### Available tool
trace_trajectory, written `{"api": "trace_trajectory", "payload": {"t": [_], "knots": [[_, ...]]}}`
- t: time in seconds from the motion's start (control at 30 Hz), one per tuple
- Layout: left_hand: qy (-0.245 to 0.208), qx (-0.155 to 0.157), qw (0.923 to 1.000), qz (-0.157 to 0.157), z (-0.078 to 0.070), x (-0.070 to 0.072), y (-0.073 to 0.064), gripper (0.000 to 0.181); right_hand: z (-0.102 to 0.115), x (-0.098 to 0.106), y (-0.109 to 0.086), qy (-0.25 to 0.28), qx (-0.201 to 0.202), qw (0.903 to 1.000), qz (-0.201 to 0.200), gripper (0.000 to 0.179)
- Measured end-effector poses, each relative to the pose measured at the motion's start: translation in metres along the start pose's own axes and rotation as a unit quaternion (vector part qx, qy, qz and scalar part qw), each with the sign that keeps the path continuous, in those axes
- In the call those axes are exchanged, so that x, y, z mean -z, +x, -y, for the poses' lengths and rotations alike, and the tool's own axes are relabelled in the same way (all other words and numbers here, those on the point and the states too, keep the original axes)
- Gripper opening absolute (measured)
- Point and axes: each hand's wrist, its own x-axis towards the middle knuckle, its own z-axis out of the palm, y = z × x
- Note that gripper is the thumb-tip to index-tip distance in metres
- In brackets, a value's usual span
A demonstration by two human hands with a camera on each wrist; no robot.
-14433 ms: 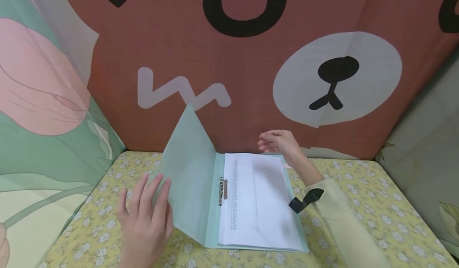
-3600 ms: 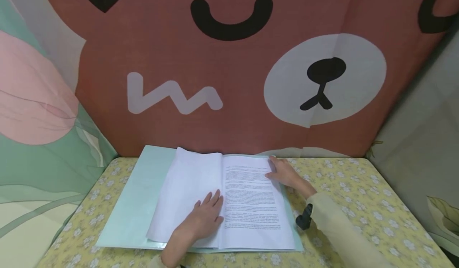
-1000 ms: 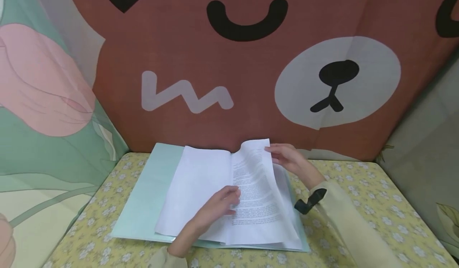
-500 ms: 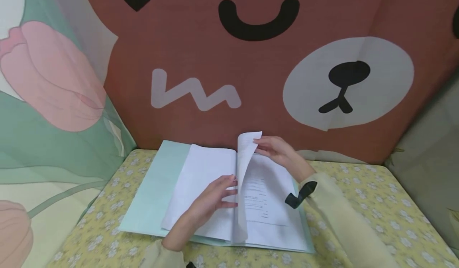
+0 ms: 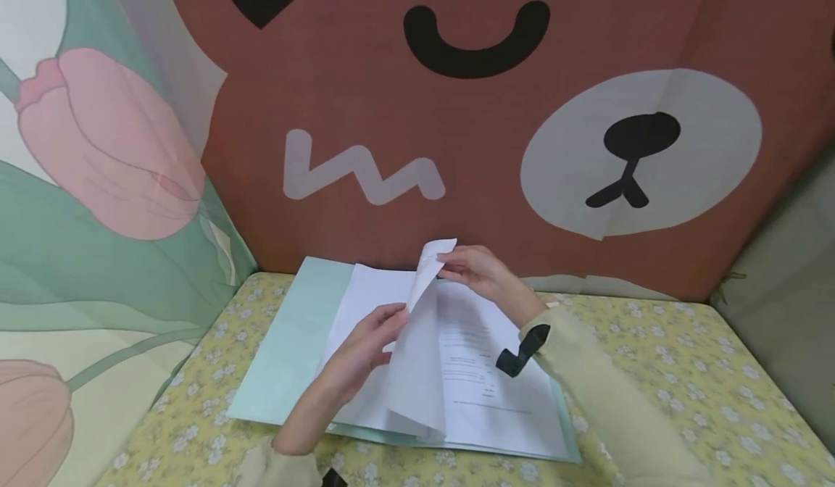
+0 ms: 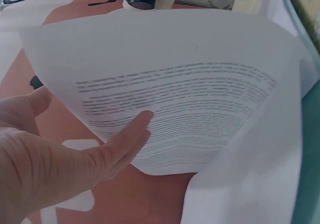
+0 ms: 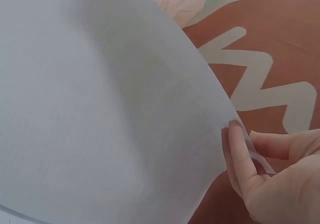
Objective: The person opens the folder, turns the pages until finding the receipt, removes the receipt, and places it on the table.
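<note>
A pale green folder point(image 5: 277, 356) lies spread on the table, holding a stack of white printed sheets point(image 5: 502, 414). One sheet of paper point(image 5: 417, 371) stands curled up over the middle, leaning left. My right hand point(image 5: 479, 273) pinches its upper corner; the right wrist view shows fingers and thumb of that hand point(image 7: 270, 174) on either side of the sheet's edge. My left hand point(image 5: 362, 349) is at the sheet's left edge. In the left wrist view, its extended fingers point(image 6: 125, 144) lie against the printed face, with the thumb apart. The folder's metal clip is hidden.
The table point(image 5: 659, 385) has a yellow flowered cover. Behind it hangs a brown cloth point(image 5: 326, 233) with a bear's face, close to the folder's far edge. A tulip-patterned cloth point(image 5: 137, 277) hangs at the left and a grey one point(image 5: 783, 255) at the right.
Since long before, the folder's cover has been laid flat and sheets turned left. Over the last second, my right hand has lifted another sheet leftward, and my left hand has come to its edge.
</note>
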Motion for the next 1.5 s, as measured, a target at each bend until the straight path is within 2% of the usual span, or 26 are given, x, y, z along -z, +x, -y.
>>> {"api": "trace_trajectory", "payload": {"t": [0.13, 0.37, 0.57, 0.73, 0.9, 1.13, 1.3, 1.4, 1.5], "knots": [[0.015, 0.002, 0.9998, -0.01, -0.004, 0.0, -0.002, 0.06, -0.002, -0.007, 0.003, 0.006, 0.0, 1.0, -0.004, 0.049], [0.041, -0.004, 0.9988, -0.027, -0.004, 0.004, -0.006, 0.059, -0.01, -0.019, 0.008, 0.013, 0.008, 0.9998, 0.011, 0.05], [0.054, -0.018, 0.9975, -0.041, 0.001, 0.013, -0.007, 0.055, -0.014, -0.023, 0.008, -0.011, 0.028, 0.9991, 0.029, 0.037], [0.069, -0.016, 0.9962, -0.052, 0.003, 0.017, -0.005, 0.054, -0.011, -0.004, 0.002, -0.069, 0.052, 0.9942, 0.063, 0.041], [0.071, -0.016, 0.996, -0.052, 0.003, 0.024, -0.003, 0.054, -0.007, 0.023, -0.004, -0.127, 0.074, 0.9877, 0.055, 0.048], [0.08, 0.005, 0.9955, -0.05, 0.007, 0.044, -0.004, 0.06, -0.012, 0.064, -0.01, -0.17, 0.068, 0.9831, 0.007, 0.04], [0.12, 0.023, 0.9902, -0.068, 0.018, 0.06, -0.004, 0.063, -0.019, 0.089, -0.011, -0.188, 0.056, 0.9798, -0.039, 0.041], [0.153, 0.03, 0.9849, -0.075, 0.024, 0.067, -0.002, 0.064, -0.021, 0.101, -0.013, -0.216, 0.054, 0.972, -0.074, 0.04], [0.185, 0.037, 0.9787, -0.08, 0.029, 0.071, 0.0, 0.064, -0.023, 0.111, -0.015, -0.262, 0.052, 0.9573, -0.111, 0.035]]}}
